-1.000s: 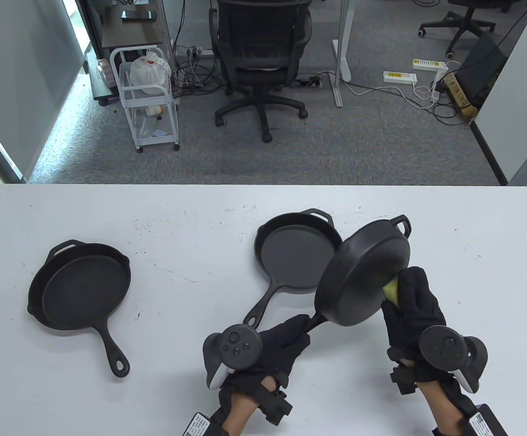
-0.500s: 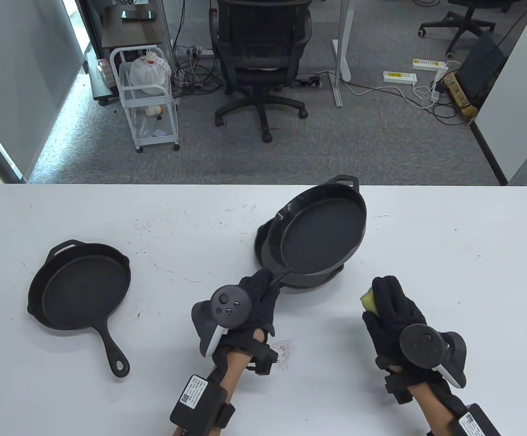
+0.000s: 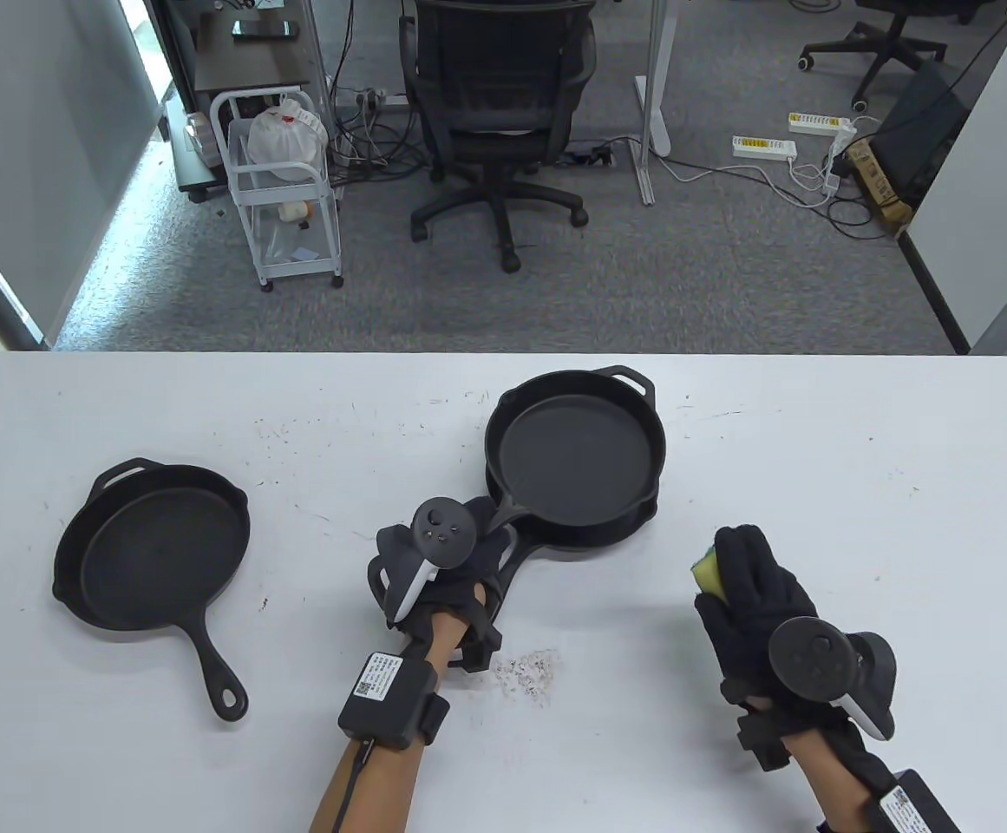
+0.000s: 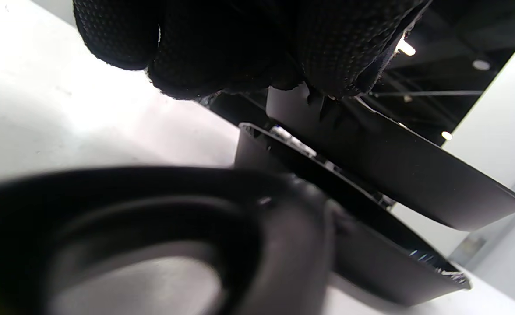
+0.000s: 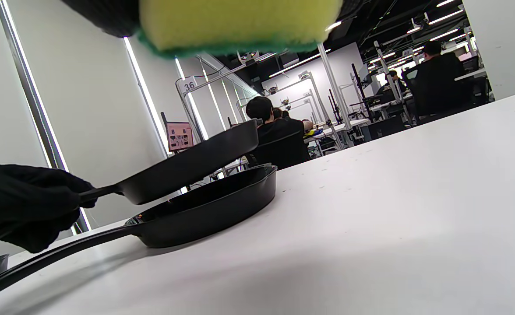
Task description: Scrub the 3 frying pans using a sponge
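Observation:
Three black cast-iron pans are on or over the white table [image 3: 859, 451]. My left hand [image 3: 477, 555] grips the handle of one pan [image 3: 574, 451] and holds it, mouth up, a little above a second pan [image 3: 616, 529] that lies on the table; the right wrist view shows the held pan [image 5: 187, 164] tilted over the lower pan [image 5: 213, 210] with a gap between them. The third pan [image 3: 156, 547] lies alone at the left. My right hand [image 3: 750, 581] holds a yellow-green sponge [image 3: 709, 574] to the right of the stack, off the table; the sponge [image 5: 240, 22] fills the top of the right wrist view.
Dark crumbs [image 3: 529, 672] lie on the table near my left wrist. Beyond the far edge stand an office chair [image 3: 499, 113] and a white wire cart [image 3: 282, 186]. People sit at desks in the background of the right wrist view.
The pan was upside down against the sponge, then my left hand turned it mouth up and swung it left over the second pan. My right hand drew back with the sponge.

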{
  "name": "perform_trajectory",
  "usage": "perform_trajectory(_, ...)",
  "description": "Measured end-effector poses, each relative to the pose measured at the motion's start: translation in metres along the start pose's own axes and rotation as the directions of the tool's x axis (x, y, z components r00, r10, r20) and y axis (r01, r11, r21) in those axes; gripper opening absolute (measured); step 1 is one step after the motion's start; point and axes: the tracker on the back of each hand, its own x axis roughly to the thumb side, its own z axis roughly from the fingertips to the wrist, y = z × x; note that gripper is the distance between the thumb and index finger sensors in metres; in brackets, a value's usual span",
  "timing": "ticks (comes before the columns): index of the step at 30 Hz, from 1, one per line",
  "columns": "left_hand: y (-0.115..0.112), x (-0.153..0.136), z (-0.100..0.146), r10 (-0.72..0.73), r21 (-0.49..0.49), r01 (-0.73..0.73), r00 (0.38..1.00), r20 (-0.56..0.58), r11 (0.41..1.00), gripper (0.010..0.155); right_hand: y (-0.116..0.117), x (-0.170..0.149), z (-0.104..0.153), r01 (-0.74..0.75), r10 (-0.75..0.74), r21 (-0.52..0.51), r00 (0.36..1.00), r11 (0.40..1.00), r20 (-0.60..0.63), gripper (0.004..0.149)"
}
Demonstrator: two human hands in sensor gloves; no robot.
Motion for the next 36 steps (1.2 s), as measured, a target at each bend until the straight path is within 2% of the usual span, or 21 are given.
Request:
perform_trajectory(8,-0.009,-0.012,-0.005,0.009,-0.045,-0.010,1.000,-0.009,0.999,0.058,0.001,0.000,0.000,0.004,-0.004,0.011,1.000,1.000,-0.001,0.070)
perform_trajectory(15,-0.011,-0.016,-0.004,-0.099,-0.077,0.099,0.995,0.000,0.992,0.057,0.002,0.001,0.000,-0.003,0.003,0.012,1.000,1.000,0.002,0.070)
perform_trajectory(21,-0.013,-0.020,0.002,-0.044,-0.060,0.043,0.999,-0.016,0.997,0.061,0.002,0.002,0.000,0.002,-0.002,0.011,1.000,1.000,0.012,0.070)
perform_trajectory(23,-0.004,-0.022,0.010,-0.048,-0.021,0.047,0.998,-0.031,0.999,0.070,0.002,0.003,0.001,0.007,-0.007,0.011,1.000,1.000,0.019,0.070)
perform_trajectory(25,0.012,-0.028,0.021,-0.087,0.093,0.094,0.994,-0.071,0.991,0.075,0.003,0.004,0.001,0.008,-0.008,0.013,1.000,1.000,0.025,0.070)
perform_trajectory(28,0.044,-0.042,0.036,-0.198,0.191,0.240,0.956,-0.218,0.952,0.081,0.003,0.005,0.001,0.011,-0.012,0.015,0.999,1.000,0.030,0.070)
perform_trajectory(30,0.067,-0.058,0.044,-0.287,0.174,0.362,0.894,-0.345,0.916,0.084,0.004,0.005,0.002,0.015,-0.016,0.016,0.999,1.000,0.034,0.071)
perform_trajectory(33,0.092,-0.087,0.057,-0.276,0.193,0.400,0.842,-0.463,0.896,0.086,0.003,0.005,0.002,0.022,-0.022,0.010,0.999,1.000,0.035,0.070)
perform_trajectory(36,0.108,-0.116,0.069,-0.281,0.130,0.428,0.764,-0.580,0.895,0.094,0.003,0.006,0.003,0.032,-0.033,0.009,0.999,0.999,0.034,0.070)
